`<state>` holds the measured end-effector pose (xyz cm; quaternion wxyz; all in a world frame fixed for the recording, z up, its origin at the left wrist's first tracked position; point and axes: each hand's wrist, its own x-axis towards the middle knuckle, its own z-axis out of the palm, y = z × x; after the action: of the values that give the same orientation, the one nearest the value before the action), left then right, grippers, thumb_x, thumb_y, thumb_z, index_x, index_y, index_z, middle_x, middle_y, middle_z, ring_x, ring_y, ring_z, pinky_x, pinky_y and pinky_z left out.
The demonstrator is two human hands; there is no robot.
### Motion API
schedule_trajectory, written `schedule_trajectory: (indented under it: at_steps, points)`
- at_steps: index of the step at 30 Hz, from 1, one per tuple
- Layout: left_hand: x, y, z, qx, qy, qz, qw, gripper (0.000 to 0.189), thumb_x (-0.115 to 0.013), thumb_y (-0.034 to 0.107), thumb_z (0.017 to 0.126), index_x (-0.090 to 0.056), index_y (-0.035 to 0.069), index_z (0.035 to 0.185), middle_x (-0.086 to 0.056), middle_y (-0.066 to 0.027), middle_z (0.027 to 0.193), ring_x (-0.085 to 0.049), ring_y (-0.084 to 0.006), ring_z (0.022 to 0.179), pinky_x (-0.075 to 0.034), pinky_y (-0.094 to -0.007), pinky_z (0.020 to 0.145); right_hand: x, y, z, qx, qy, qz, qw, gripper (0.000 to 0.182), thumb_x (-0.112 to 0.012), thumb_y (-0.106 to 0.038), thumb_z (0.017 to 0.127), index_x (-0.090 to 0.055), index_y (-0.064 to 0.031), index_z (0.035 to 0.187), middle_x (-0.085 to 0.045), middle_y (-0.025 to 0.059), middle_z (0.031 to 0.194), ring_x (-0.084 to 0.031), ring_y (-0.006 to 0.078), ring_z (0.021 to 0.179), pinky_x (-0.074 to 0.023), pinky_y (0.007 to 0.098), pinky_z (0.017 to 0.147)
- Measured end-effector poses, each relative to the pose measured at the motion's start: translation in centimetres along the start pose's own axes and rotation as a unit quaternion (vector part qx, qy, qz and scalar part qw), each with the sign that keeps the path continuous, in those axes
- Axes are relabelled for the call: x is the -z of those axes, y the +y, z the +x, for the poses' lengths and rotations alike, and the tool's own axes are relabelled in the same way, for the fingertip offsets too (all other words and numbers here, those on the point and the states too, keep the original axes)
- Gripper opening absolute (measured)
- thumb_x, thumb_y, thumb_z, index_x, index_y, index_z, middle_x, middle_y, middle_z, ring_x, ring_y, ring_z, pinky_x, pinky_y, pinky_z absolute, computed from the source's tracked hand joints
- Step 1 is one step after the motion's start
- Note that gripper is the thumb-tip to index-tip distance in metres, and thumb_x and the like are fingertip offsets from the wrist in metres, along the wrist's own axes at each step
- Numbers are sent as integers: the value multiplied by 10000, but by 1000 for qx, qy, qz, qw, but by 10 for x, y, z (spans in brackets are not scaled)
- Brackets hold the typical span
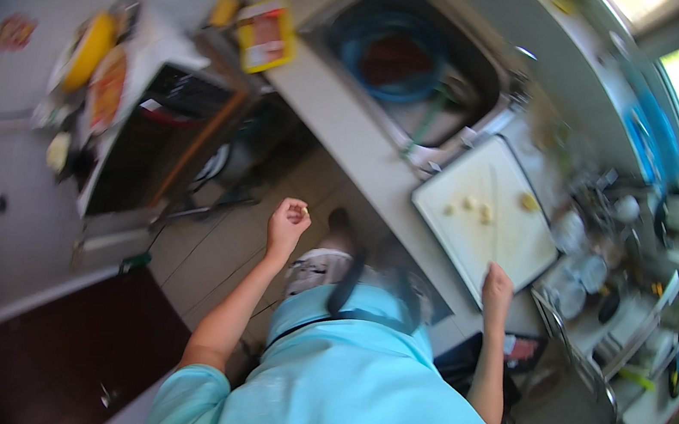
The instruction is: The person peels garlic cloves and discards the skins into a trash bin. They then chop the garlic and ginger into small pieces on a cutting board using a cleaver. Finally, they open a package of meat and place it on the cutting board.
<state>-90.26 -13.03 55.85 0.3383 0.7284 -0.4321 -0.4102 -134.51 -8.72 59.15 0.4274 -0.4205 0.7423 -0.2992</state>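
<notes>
My left hand [288, 221] is raised over the floor in front of my body, left of the counter. Between its thumb and fingers is a small pale yellow piece [305, 212], perhaps a garlic clove. On the counter to the right lies a white cutting board [451, 231] with a dark rim. My right hand [498, 290] is above the near edge of this board, gripping a knife [495, 208] whose blade appears edge-on as a thin line. Several small pale pieces [485, 215] lie left of the blade, and a larger yellow piece [529, 202] lies right of it.
Beyond the board is a metal sink [406, 117] with a blue basin [345, 66] holding something dark red. A yellow-edged packet [266, 36] sits at the counter's left corner. Glassware [569, 293] and a metal rack [604, 386] stand right of the board. A dark-fronted oven [147, 146] is at left.
</notes>
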Motion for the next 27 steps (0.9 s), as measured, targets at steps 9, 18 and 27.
schedule_trajectory:
  at_steps: [9,18,27]
  points:
    - [318,-283,-86,284,370,-246,850,181,-634,77,837,-551,41,993,-600,-54,843,-615,-168,779,-549,-316,771,-100,-29,-7,10,-8,84,996,510,-415,-390,995,-413,-116,565,-352,-37,480,-328,63,426,-247,247,404]
    - [499,-365,10,296,324,-285,852,184,-666,72,791,-548,113,926,-615,-28,849,-624,-156,758,-529,-321,740,-251,-155,-115,-32,38,87,995,565,-419,-590,925,-417,-140,584,-347,-6,410,-355,106,310,-295,235,316]
    - [584,-433,97,310,293,-275,862,237,-628,211,841,-582,96,1043,-636,-51,1030,-623,-215,965,-500,-378,839,-297,-188,-173,9,60,43,997,589,-399,-611,922,-418,-128,584,-349,-2,414,-350,108,308,-278,241,308]
